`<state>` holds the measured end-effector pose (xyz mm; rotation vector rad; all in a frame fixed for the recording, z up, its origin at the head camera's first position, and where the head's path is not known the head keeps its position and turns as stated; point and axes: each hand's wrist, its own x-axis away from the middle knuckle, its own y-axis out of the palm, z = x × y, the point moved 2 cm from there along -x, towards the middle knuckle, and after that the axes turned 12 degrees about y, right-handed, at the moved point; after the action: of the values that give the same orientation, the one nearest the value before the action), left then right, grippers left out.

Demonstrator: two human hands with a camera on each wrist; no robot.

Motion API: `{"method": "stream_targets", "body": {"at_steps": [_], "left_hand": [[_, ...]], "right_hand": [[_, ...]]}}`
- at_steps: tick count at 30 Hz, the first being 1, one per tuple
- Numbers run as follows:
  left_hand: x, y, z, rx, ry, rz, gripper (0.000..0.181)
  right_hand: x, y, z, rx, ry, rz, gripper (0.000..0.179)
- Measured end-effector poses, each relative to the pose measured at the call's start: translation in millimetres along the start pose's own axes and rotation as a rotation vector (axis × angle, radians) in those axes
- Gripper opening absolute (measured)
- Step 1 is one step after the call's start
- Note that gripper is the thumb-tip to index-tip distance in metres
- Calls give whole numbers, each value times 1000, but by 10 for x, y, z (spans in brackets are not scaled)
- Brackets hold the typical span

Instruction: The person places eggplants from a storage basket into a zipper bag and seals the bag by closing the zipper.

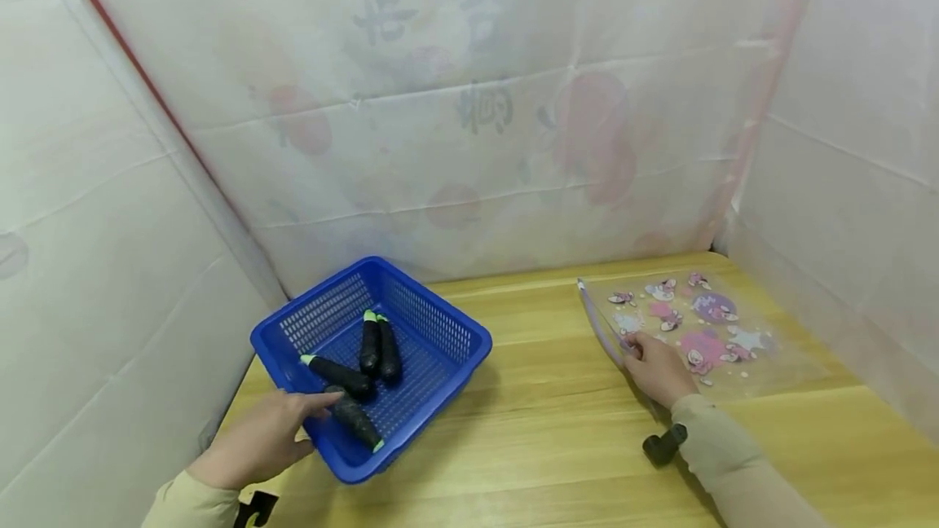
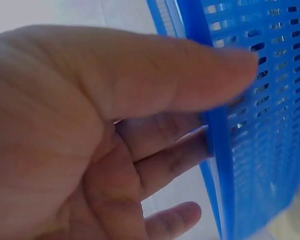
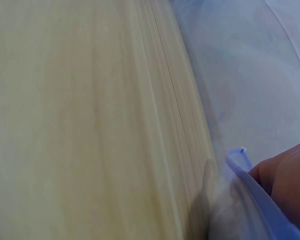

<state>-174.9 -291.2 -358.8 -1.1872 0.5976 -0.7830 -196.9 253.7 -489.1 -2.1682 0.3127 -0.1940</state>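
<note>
My left hand [image 1: 260,438] is at the near left side of a blue plastic basket [image 1: 473,341], gripping its rim. In the left wrist view the thumb [image 2: 210,75] lies along the outside of the slotted wall, and the other fingers go behind the rim. Its index fingertip overlaps a dark, long vegetable [image 1: 355,422] with a pale green end. Several similar vegetables [image 1: 370,345] lie in the basket. My right hand [image 1: 656,369] pinches the lilac-edged mouth of a clear bag [image 1: 660,316] printed with pink and purple cartoon figures, lying on the table.
The wood-grain table [image 1: 513,430] runs back to a pale printed sheet [image 1: 455,145] hung behind it. More pale sheeting closes in the left and right sides. A black wrist mount [image 1: 663,445] sits on the right sleeve, close above the table.
</note>
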Motion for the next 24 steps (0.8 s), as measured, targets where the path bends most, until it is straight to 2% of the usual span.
{"method": "stream_targets", "body": {"at_steps": [5,9,13,20,24], "left_hand": [[-178,73,154,-3,82,-5,58],[-299,131,242,-18,94,25,55],[-416,176,277,10,111,49,48],[-637,369,360,-53,178,142,31],[-782,465,427,-101,192,201,24]], "right_hand": [[-6,7,3,-4,-20,25,34],[-14,20,-1,-7,-24,27,35],[-19,24,-19,2,-20,25,38],[-45,26,-32,6,-33,30,41],[-48,24,-37,30,-23,36,35]]}}
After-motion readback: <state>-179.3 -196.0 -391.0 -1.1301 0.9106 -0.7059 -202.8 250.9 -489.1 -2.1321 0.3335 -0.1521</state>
